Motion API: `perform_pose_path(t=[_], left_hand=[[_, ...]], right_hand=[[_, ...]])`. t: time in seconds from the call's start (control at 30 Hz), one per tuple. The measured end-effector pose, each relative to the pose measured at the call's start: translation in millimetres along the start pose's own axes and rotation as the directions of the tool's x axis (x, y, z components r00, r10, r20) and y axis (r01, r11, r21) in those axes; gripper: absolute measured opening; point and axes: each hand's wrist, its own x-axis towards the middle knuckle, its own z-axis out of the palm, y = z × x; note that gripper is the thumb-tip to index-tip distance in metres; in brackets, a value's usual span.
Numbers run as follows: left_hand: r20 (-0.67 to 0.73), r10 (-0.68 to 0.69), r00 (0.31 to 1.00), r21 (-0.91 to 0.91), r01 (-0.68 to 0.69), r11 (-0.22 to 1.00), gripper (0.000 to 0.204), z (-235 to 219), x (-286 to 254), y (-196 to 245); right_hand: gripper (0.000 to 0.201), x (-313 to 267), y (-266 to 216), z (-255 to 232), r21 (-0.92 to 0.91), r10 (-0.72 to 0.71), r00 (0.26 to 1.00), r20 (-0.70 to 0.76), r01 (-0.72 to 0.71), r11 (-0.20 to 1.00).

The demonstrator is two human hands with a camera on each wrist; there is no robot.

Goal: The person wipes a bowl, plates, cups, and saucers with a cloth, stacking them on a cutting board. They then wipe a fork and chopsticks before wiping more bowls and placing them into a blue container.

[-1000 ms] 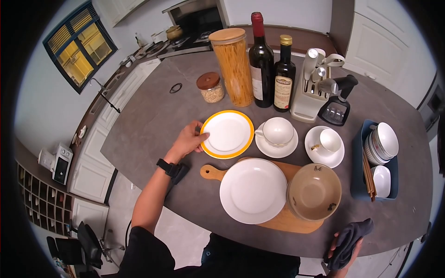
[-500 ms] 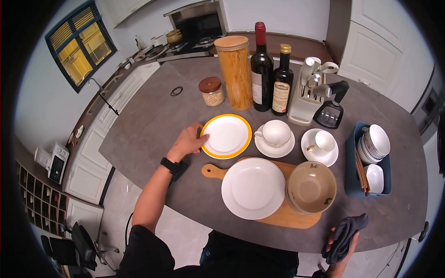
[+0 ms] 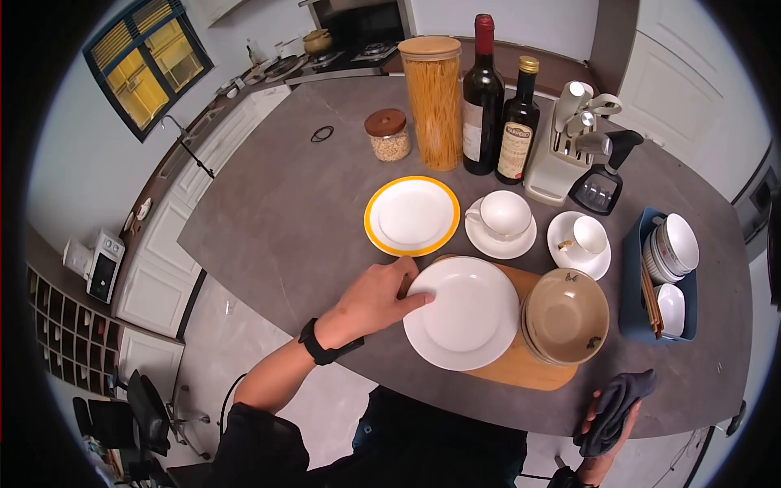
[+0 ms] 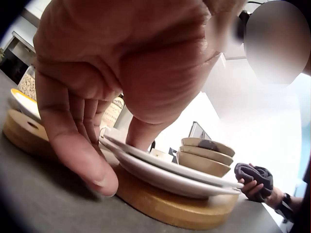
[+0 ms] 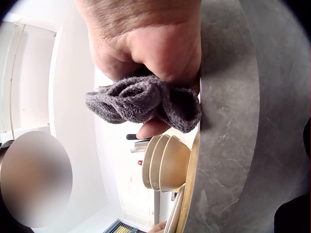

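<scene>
A white plate (image 3: 464,313) tops a stack of two on the wooden cutting board (image 3: 529,374). At its left rim is my left hand (image 3: 366,301), thumb over the upper face and fingers round the edge. The left wrist view shows the stacked plates (image 4: 160,174) edge-on, with the index finger (image 4: 87,160) outside the rim. My right hand (image 5: 155,48) grips a bunched dark grey cloth (image 3: 616,403) by the table's front edge. Just beyond the left hand lies a yellow-rimmed plate (image 3: 412,215). Three stacked tan bowls (image 3: 565,317) stand right of the white plates.
Two cups (image 3: 502,215) (image 3: 587,236) sit on saucers behind the board. Further back stand a jar of spaghetti (image 3: 434,110), two dark bottles (image 3: 482,114) (image 3: 517,134), a small lidded jar (image 3: 389,138) and a knife block (image 3: 561,159). A blue bin (image 3: 630,301) holds bowls and chopsticks.
My left hand has left the yellow-rimmed plate and moved right and nearer to the white plate's rim. My right hand keeps the cloth in about the same place.
</scene>
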Motion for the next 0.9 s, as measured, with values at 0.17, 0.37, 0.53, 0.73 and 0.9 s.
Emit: perform_pose_path(t=[0.17, 0.37, 0.53, 0.73, 0.9], left_hand=[[0.062, -0.078, 0.995, -0.057, 0.082, 0.995, 0.03, 0, 1, 6], [-0.12, 0.066, 0.991, 0.064, -0.059, 0.996, 0.025, 2, -1, 8], [0.062, -0.169, 0.984, -0.451, 0.179, 0.875, 0.023, -28, 5, 14], [-0.114, -0.252, 0.961, -0.603, 0.135, 0.786, 0.025, -60, 29, -30], [-0.238, -0.298, 0.924, -0.599, 0.101, 0.794, 0.025, -62, 66, -82]], right_hand=[[0.068, 1, 1, -9, -0.017, 0.006, 0.999, 0.051, -0.005, 1.0], [0.07, 0, 2, -5, -0.005, -0.016, 0.999, 0.046, 0.016, 1.0], [0.071, -1, 0, -2, -0.007, -0.012, 1.0, 0.026, 0.012, 1.0], [0.071, -1, 2, -10, -0.005, 0.002, 0.998, 0.068, -0.002, 1.0], [0.071, -2, 0, 0, 0.004, 0.014, 1.0, 0.024, -0.014, 1.0]])
